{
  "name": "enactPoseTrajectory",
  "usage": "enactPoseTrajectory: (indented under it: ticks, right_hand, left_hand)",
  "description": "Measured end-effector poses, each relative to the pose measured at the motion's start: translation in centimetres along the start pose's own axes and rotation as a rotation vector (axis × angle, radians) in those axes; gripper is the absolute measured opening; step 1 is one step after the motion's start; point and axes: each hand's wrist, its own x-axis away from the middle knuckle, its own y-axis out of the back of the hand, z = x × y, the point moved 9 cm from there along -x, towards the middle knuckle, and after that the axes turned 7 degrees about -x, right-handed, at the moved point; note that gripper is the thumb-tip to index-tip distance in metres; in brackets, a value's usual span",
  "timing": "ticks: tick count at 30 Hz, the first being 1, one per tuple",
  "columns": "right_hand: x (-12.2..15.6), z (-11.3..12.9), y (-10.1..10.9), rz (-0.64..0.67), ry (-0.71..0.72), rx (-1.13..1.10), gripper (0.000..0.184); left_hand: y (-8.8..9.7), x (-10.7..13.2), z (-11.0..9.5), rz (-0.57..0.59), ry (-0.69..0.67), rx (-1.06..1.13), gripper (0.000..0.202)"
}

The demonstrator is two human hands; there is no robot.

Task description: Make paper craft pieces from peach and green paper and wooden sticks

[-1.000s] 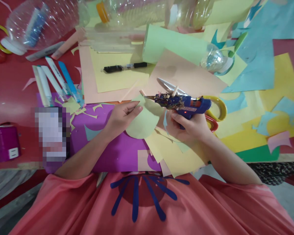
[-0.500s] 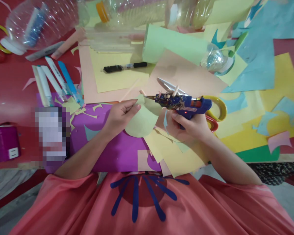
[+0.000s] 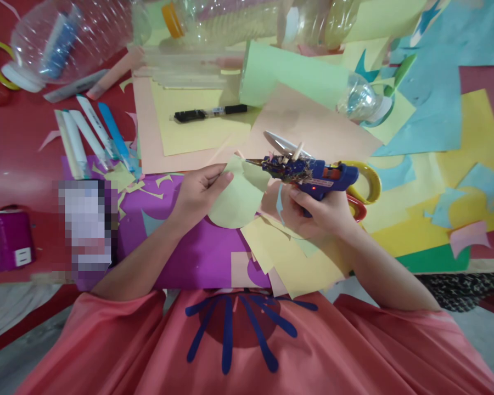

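My left hand [image 3: 197,192] pinches the left edge of a pale green rounded paper piece [image 3: 236,200] held over a purple sheet [image 3: 197,252]. My right hand [image 3: 319,211] is wrapped round the grip of a blue glue gun [image 3: 313,173] crusted with paper scraps. Its metal nozzle points left and hovers just above the top edge of the green piece. A small wooden stick pokes up from the gun's top.
Yellow-handled scissors [image 3: 364,184] lie right behind the gun. A black marker [image 3: 209,112] rests on yellow paper farther back. Several glue sticks [image 3: 93,140] lie at the left, clear plastic bottles [image 3: 69,38] along the far edge, coloured paper sheets everywhere, a purple power strip [image 3: 6,241] at far left.
The left hand and the green piece shifted slightly left and down. The glue gun edged a little to the right, its nozzle staying over the paper's top edge.
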Motion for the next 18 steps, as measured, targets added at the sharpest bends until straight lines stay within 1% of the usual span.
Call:
enactPoseTrajectory:
  ticks: [8,13,16,18]
  right_hand:
    - [0.04,-0.1,0.08,0.014,0.01,0.001,0.03]
    - [0.06,-0.34,0.18,0.024,-0.022,0.003,0.034]
    - [0.02,-0.19,0.11,0.029,-0.023,-0.002,0.034]
    - [-0.02,-0.01,0.21,0.011,-0.011,-0.006,0.032]
  left_hand:
    - [0.51,-0.11,-0.24,-0.046,0.003,0.02,0.031]
    - [0.69,-0.09,-0.17,-0.054,0.011,0.019,0.033]
    - [0.87,-0.09,-0.1,-0.064,0.002,0.008,0.032]
    - [0.95,-0.12,-0.02,-0.07,0.003,0.024,0.031]
